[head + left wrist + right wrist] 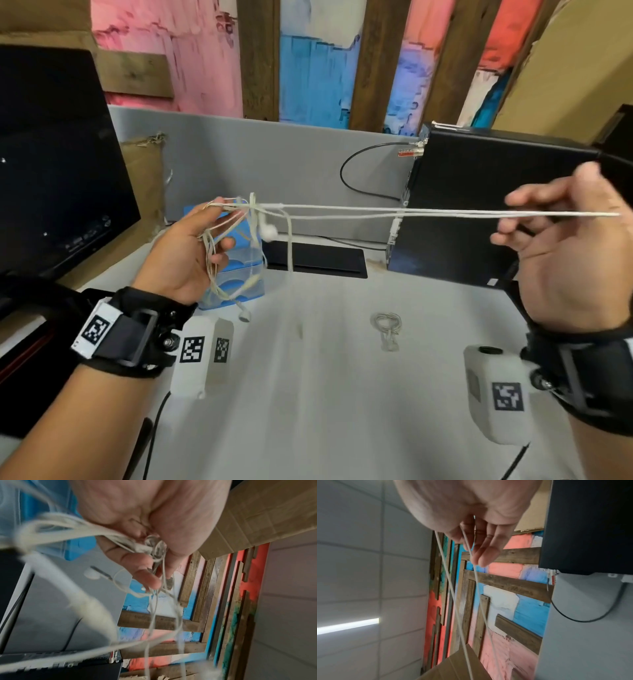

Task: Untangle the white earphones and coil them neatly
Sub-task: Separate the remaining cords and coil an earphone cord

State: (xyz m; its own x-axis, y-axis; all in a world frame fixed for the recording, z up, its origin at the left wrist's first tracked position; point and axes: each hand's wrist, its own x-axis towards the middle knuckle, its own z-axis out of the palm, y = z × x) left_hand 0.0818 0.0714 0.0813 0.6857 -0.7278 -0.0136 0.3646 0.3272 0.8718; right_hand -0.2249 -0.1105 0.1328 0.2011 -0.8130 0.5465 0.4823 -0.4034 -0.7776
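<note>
The white earphones (411, 210) are stretched in the air between my two hands above the grey table (325, 394). My left hand (219, 222) holds the tangled bundle, with loops wound round its curled fingers (149, 580). One earbud (269, 231) dangles beside the knot and another (245, 315) hangs low near the table. In the left wrist view the tangle (154, 547) is bunched in the left hand (154, 561). My right hand (548, 192) holds two taut strands far to the right. In the right wrist view both strands (453, 595) run out from the right hand (479, 550).
A dark monitor (51, 171) stands at the left and a black computer tower (479, 205) at the back right. A blue box (246, 267) and a flat black slab (315, 260) lie behind the hands. A small coiled pale cable (387, 325) rests mid-table.
</note>
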